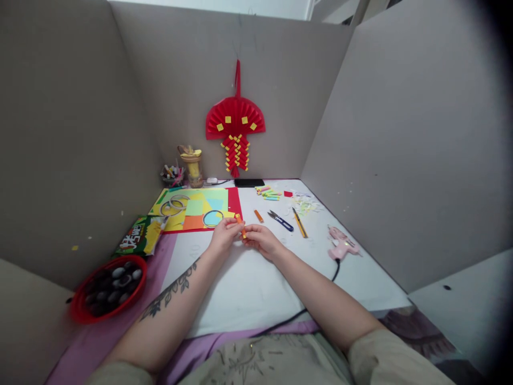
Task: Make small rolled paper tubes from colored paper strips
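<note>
Between my two hands, over the middle of the white-covered table [240, 294], is a small orange paper roll [240, 224] with yellow ends. My left hand [225, 235] pinches its upper part, and the fingers of my right hand [261, 239] close on its lower end. A second orange roll [258, 216] lies just beyond my right hand. Beside it rest dark blue thread snips [281, 220] and a yellow utility knife [299, 222]. Coloured paper sheets [194, 207] with tape rings [213, 218] on them are beyond my left hand.
A pink glue gun [343, 244] with a black cord stands at right. Pastel paper rolls [269, 193] and paper scraps [306, 204] lie behind. At left are a red bowl [142, 283] of dark round items and a green packet [138, 235]. A red paper fan decoration [235, 112] hangs on the back panel.
</note>
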### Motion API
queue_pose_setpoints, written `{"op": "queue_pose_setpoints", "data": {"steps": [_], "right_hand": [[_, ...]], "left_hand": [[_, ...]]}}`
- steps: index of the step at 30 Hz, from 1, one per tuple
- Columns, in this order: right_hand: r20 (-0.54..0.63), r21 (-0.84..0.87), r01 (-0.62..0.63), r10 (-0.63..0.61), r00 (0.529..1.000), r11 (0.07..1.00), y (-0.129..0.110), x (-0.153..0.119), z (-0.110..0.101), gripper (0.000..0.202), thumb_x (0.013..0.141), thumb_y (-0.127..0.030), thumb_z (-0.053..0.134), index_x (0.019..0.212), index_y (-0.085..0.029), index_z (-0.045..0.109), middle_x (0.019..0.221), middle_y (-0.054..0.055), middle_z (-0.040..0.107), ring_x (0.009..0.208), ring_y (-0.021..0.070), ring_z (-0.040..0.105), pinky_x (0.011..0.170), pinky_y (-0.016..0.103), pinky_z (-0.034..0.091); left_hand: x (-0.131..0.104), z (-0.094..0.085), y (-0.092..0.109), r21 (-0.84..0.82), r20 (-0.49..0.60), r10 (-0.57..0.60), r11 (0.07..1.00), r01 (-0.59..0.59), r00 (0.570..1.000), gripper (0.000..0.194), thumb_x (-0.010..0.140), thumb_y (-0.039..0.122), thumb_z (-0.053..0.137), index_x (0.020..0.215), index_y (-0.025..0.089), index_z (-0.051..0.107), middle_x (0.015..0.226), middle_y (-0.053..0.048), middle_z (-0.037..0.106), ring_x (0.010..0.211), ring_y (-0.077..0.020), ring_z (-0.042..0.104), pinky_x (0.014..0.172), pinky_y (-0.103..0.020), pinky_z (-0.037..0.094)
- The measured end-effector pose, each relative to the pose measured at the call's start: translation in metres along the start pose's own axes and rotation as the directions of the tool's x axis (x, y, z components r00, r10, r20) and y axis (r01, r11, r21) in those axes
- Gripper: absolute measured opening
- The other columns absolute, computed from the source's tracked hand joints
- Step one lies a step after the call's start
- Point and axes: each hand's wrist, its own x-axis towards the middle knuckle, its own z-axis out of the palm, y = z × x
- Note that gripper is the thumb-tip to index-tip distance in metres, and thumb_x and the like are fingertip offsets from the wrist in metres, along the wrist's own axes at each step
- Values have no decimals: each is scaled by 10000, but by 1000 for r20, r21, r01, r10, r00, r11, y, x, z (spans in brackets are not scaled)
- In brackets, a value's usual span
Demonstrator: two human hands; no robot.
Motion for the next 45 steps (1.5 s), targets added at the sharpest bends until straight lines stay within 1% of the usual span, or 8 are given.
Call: {"op": "queue_pose_setpoints", "data": {"steps": [5,10,19,26,33,40,43,45], "right_hand": [[21,0,10,-10,1000,1000,2,1,-2,216,568,-221,740,745,-145,642,679,24,649,574,102,559,584,241,428],[29,6,11,-11,1000,1000,1,-1,1,195,558,-193,730,721,-142,637,639,10,634,550,94,545,570,230,417],[20,-7,11,-11,1000,1000,0,-2,3,265,535,-209,763,756,-145,630,660,-6,628,539,79,517,580,234,402],[22,-22,42,-42,999,999,2,-2,3,295,539,-233,781,767,-150,613,642,-21,611,542,75,506,569,226,373],[15,-40,78,-77,997,996,4,-1,3,291,537,-205,760,767,-158,588,675,-28,604,576,75,502,574,212,347],[59,-94,109,-104,993,989,9,2,-1,352,490,-87,690,814,-183,594,739,-30,603,651,97,521,593,207,372],[29,-113,111,-109,994,987,10,4,-4,366,480,-87,681,820,-188,589,731,-27,605,641,100,524,575,210,374],[-18,-125,111,-114,993,986,9,5,-6,328,511,-139,691,814,-188,574,675,-33,597,583,96,512,544,214,369]], "left_hand": [[1,0,-2,-24,6,-2,1000,2,1000,469,540,242,791,892,163,491,582,42,595,470,-82,526,461,-190,383],[3,-3,-5,-26,23,3,1000,-3,1000,469,557,261,787,920,161,507,594,36,603,469,-89,525,466,-207,392],[6,-5,-8,-49,21,-17,999,19,1000,460,536,297,807,880,155,535,607,28,591,472,-73,509,478,-196,376],[4,-1,-7,-8,-29,28,1000,-29,999,443,543,300,797,867,157,531,529,68,519,456,-68,468,467,-194,358],[4,-2,-10,-2,-76,68,998,-68,995,421,520,293,801,833,164,551,556,45,568,515,-96,529,521,-210,380],[5,-2,-8,-11,-88,74,997,-76,993,374,533,308,796,785,160,562,592,40,577,526,-82,513,528,-200,371],[5,-2,-4,-47,-76,53,997,-57,996,378,537,311,795,798,164,564,657,34,598,570,-82,536,556,-197,383],[3,-2,-1,-69,-70,39,997,-43,997,383,537,308,795,807,168,563,676,34,601,604,-85,553,580,-200,394]]}}
